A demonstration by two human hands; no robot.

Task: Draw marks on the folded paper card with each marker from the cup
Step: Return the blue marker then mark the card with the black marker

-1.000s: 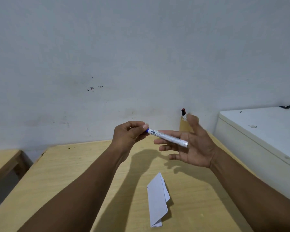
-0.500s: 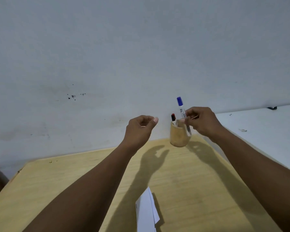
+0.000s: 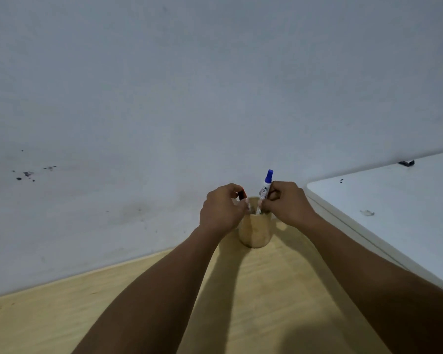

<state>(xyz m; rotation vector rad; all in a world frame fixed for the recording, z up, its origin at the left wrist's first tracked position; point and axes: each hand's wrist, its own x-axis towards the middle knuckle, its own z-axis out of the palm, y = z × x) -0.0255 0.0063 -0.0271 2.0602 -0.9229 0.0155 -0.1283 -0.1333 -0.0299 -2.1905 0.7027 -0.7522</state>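
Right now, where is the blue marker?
The blue marker stands in the wooden cup by the wall, held by the right hand.

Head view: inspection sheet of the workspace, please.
Surface: light wooden table, bare where visible.
Job's things: tan wooden cup by the wall; blue-capped white marker upright in it; dark-capped marker beside it. Folded card out of frame.
Clutter: nothing seen.
Grippers: right hand pinches the blue-capped marker; left hand grips the dark-capped one.
Cables: nothing seen.
Surroundings: grey wall; white counter at right.
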